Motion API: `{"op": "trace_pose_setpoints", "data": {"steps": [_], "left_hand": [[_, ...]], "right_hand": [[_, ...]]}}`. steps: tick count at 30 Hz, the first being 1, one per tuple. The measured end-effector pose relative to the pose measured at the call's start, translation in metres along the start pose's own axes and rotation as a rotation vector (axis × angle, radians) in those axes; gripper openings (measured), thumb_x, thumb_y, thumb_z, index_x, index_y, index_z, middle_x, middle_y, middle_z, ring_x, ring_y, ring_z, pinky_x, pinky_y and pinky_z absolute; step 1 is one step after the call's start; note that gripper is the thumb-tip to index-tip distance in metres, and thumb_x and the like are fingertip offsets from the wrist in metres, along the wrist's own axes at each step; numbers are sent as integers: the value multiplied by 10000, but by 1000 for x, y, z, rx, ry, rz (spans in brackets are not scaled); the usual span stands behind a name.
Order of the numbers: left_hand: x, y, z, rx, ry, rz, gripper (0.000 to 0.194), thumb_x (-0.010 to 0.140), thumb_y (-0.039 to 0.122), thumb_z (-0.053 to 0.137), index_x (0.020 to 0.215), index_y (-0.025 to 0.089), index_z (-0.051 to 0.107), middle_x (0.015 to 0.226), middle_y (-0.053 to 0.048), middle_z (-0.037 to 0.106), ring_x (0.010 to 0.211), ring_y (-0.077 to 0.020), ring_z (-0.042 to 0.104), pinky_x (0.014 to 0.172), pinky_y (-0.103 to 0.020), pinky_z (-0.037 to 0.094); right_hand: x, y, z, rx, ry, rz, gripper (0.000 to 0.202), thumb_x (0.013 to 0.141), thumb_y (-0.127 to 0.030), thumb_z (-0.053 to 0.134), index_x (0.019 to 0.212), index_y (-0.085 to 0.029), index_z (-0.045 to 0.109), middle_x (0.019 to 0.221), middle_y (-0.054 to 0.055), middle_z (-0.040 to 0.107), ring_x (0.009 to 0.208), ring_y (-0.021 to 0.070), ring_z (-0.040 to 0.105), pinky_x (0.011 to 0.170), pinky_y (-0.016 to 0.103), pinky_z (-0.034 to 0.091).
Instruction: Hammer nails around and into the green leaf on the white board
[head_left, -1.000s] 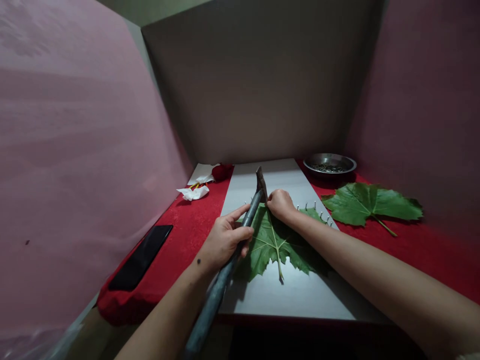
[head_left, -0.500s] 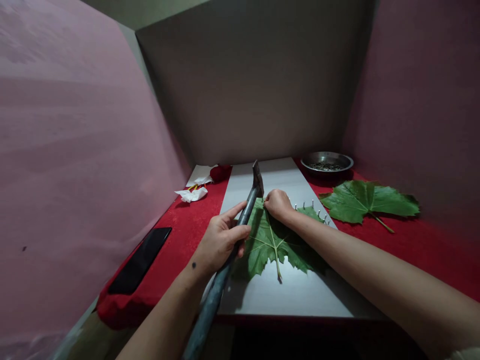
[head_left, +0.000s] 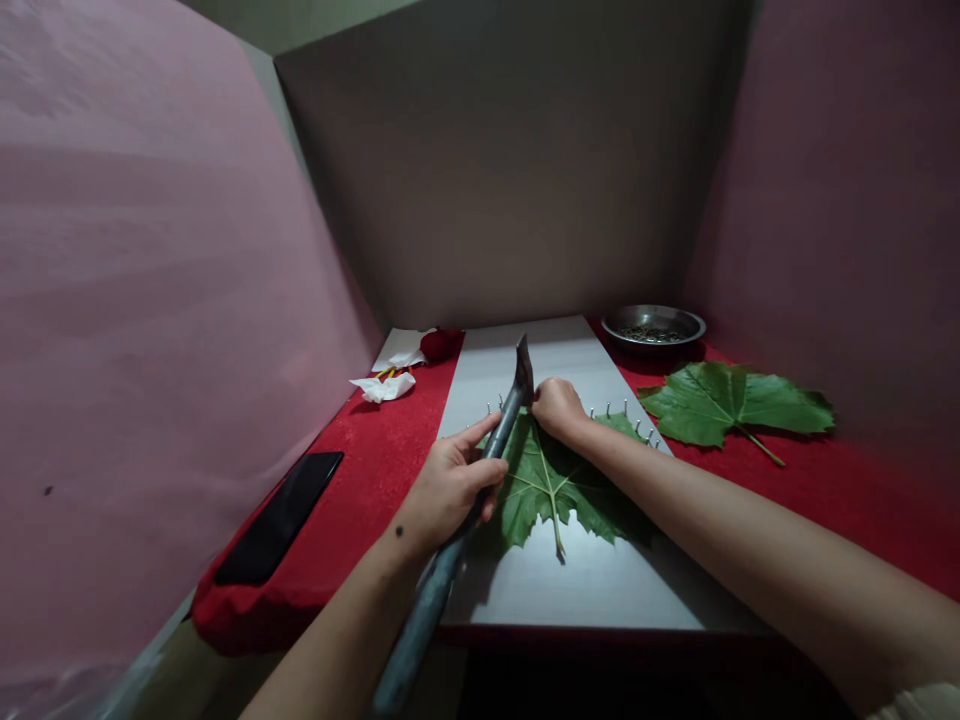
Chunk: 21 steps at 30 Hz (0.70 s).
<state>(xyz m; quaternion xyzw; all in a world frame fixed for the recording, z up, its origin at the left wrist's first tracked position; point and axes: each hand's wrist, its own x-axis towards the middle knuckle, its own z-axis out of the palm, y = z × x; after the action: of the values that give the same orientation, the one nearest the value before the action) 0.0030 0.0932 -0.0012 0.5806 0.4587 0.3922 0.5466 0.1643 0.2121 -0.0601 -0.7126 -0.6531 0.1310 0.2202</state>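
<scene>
My left hand (head_left: 461, 487) is closed around the dark handle of a hammer (head_left: 432, 585), its index finger stretched along the shaft. The hammer's head tilts over the far edge of a green leaf (head_left: 547, 475), beside my right hand. That leaf lies on a pale board (head_left: 525, 350), its stem toward me. My right hand (head_left: 559, 408) is pinched at the leaf's far edge, and what its fingertips hold is hidden. Several upright nails (head_left: 625, 408) stand along the leaf's far edge on both sides of my right hand.
A metal bowl (head_left: 654, 326) of small nails stands at the back right on red cloth (head_left: 367, 450). Another leaf (head_left: 739, 402) lies in front of it. On the left are a black phone (head_left: 281, 518), white crumpled paper (head_left: 384, 387) and a red object (head_left: 441, 345).
The hammer and my left hand have shifted slightly right, with the head now lower and nearer my right hand. Nails left of the hammer have come into view.
</scene>
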Motion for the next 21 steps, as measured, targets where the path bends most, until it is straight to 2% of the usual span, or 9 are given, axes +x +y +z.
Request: {"op": "trace_pose_setpoints", "data": {"steps": [3,9,14,21], "left_hand": [[-1,3,-1,-16,17,18,711,720,113,623,1395,65,407,463,64,517,338,-68,432,348,-169,296],[-19,11,-9,-74,74,81,673,763,166,631,1401,145,416,474,71,508,352,-61,435,358,-160,293],[-30,-7,-13,-140,53,-4,735,751,145,623,1430,99,346,496,53,531,355,-60,433,353,-157,293],[-29,-30,-13,-160,19,-81,738,734,148,614,1418,73,348,455,76,491,317,-77,403,311,-176,309]], "right_hand": [[1,1,0,-8,-3,-5,221,782,-156,567,903,-114,747,953,183,715,902,229,672,741,254,447],[3,0,1,-13,-10,-33,239,764,-134,551,897,-132,749,948,158,719,919,227,664,749,249,435],[2,-1,-3,-9,6,-77,334,722,-122,558,1020,-165,704,986,122,713,938,234,649,731,248,428],[-1,0,-9,4,21,-67,347,707,-79,553,1029,-132,670,973,111,708,911,198,641,724,220,421]]}}
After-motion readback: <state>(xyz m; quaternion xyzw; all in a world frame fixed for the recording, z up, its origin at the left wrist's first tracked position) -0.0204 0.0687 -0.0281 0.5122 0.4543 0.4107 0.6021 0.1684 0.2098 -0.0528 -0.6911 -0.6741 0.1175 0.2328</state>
